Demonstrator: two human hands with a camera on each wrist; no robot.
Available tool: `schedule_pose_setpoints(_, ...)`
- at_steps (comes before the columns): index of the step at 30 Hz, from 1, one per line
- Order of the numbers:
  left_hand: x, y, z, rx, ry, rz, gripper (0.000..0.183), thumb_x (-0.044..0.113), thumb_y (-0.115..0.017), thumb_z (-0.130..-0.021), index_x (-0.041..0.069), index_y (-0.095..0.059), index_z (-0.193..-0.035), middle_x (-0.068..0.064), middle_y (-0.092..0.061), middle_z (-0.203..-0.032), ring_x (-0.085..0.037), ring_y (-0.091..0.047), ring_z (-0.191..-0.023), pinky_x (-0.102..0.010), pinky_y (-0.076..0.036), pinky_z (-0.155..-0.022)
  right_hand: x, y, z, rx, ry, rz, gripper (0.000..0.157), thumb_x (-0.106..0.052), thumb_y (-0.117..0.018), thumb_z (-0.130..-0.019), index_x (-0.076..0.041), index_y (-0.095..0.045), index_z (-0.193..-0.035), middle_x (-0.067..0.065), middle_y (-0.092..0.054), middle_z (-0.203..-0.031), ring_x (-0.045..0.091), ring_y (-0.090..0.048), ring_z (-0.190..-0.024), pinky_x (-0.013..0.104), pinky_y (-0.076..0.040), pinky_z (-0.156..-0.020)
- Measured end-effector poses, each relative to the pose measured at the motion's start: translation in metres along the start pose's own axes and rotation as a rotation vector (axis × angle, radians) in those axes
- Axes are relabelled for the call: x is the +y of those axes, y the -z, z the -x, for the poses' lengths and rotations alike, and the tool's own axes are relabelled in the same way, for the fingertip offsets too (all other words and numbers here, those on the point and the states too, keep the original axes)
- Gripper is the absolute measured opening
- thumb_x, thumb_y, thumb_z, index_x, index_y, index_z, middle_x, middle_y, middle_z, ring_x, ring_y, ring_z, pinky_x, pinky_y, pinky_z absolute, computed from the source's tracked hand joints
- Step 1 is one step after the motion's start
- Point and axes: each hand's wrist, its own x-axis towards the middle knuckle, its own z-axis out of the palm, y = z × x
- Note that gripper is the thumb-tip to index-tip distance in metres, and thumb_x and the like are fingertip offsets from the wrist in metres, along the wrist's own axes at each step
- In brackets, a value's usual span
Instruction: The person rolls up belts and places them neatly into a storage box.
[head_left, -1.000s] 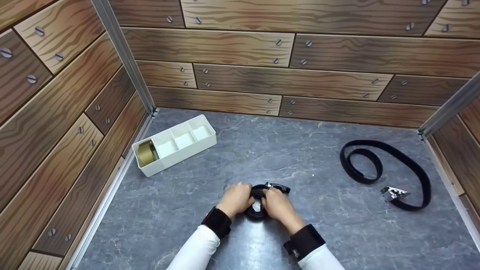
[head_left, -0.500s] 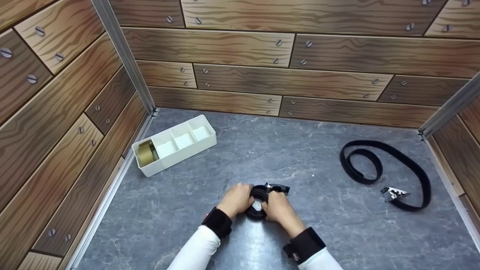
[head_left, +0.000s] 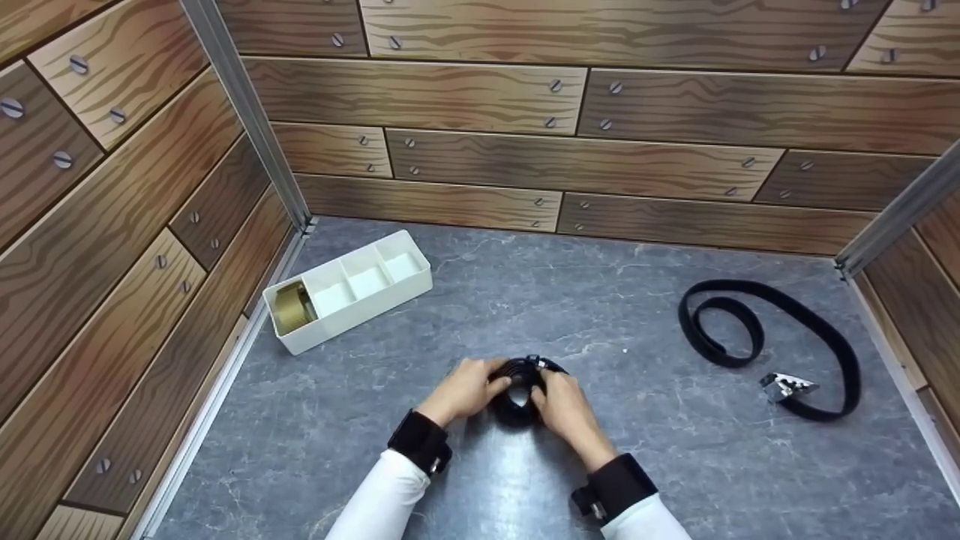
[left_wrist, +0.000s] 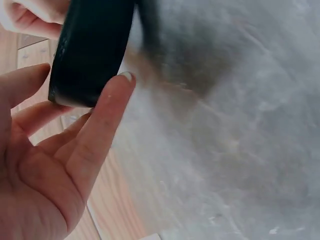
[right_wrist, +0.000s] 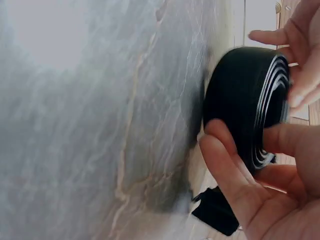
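A black belt (head_left: 513, 421), rolled into a coil, is between both hands at the front middle; its layered edge shows in the right wrist view. My right hand (head_left: 564, 405) pinches the coil, thumb inside the ring and fingers on the outer face. My left hand (head_left: 466, 390) is at the coil's other side, fingers loosely extended. In the left wrist view, one fingertip (left_wrist: 120, 87) of it meets the dark outer face of the belt, and the thumb stands beside the edge. The buckle (head_left: 541, 362) sits at the coil's far side, partly hidden.
A second black belt (head_left: 841, 345) lies loosely looped at the right, with a shiny silver buckle (head_left: 787, 386). At the left back stands a white divided tray (head_left: 360, 319); its left compartment holds a gold-coloured roll (head_left: 291, 306). Wood-patterned walls (head_left: 480, 97) enclose the grey surface.
The coil has shifted slightly away from the body and tilted. My left hand has loosened, its thumb now extended toward the ring. The second belt and the tray stay put.
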Motion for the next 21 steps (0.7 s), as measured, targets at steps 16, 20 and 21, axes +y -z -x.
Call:
schedule_pose_setpoints(16,0.031,0.021,0.013,0.251,-0.067,-0.074,0.049,0.028,-0.072,-0.089,0.018,-0.059,-0.136,-0.011,-0.067,-0.120,-0.030,-0.068,-0.099,-0.040,-0.054,-0.081,-0.002,0.005,-0.004,0.222,0.047,-0.294,0.037,-0.006,-0.063,-0.093,0.012,-0.058,-0.126,0.030,-0.065,-0.110,0.031,-0.071,-0.083,0.037,-0.057,-0.067)
schedule_pose_setpoints(20,0.037,0.024,0.016,0.327,-0.082,-0.134,0.048,0.029,-0.073,-0.088,0.020,-0.062,-0.134,-0.013,-0.070,-0.113,-0.030,-0.070,-0.081,-0.040,-0.055,-0.067,-0.004,0.007,-0.005,0.261,0.081,-0.340,0.034,-0.004,-0.063,-0.093,0.011,-0.060,-0.123,0.028,-0.066,-0.108,0.031,-0.071,-0.078,0.033,-0.057,-0.063)
schedule_pose_setpoints(21,0.038,0.024,0.016,0.342,-0.094,-0.154,0.048,0.029,-0.073,-0.088,0.020,-0.062,-0.134,-0.013,-0.071,-0.111,-0.030,-0.070,-0.078,-0.039,-0.055,-0.064,-0.005,0.007,-0.005,0.269,0.087,-0.349,0.032,-0.003,-0.063,-0.093,0.011,-0.061,-0.122,0.026,-0.067,-0.107,0.031,-0.072,-0.078,0.033,-0.057,-0.062)
